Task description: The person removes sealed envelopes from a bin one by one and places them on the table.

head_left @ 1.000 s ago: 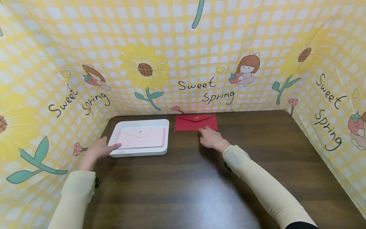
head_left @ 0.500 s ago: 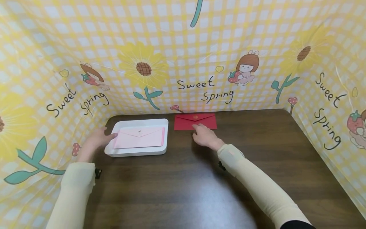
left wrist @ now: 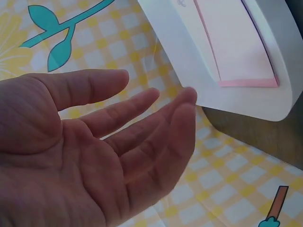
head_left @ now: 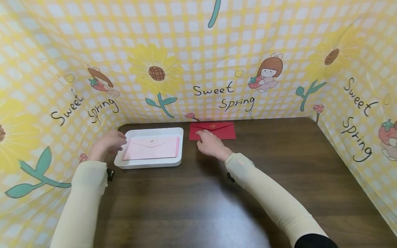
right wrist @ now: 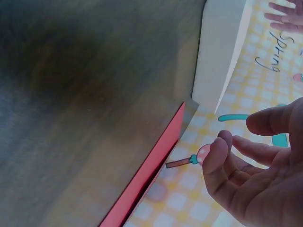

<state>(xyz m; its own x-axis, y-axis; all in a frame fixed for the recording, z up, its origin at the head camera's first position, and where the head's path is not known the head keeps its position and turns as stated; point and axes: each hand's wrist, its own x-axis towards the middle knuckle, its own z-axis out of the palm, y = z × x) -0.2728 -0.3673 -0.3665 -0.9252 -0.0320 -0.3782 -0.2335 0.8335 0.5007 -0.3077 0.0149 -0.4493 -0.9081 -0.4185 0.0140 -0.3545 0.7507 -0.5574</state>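
Note:
Near the tray's left side, my left hand [head_left: 109,143] holds nothing; in the left wrist view its fingers [left wrist: 156,137] bend loosely beside the tray rim. Pink envelopes [head_left: 152,150] lie stacked in the white tray [head_left: 149,164], the top one with its pointed flap upward and a small printed motif. To the tray's right, a red envelope [head_left: 224,132] lies flat with a gold mark on its flap. My right hand [head_left: 211,143] hovers over its lower left part, thumb and fingers apart and slightly curved in the right wrist view, with nothing between them.
The dark wooden table [head_left: 173,203] has its back edge against a yellow checked cloth [head_left: 198,62] that rises behind and on both sides. Sunflowers and lettering are printed on it. Tray and red envelope both sit near that back edge, with a narrow gap between them.
My right hand has moved left across the red envelope. The left hand, earlier with its thumb over the tray's front left corner, has risen and moved back along the left side.

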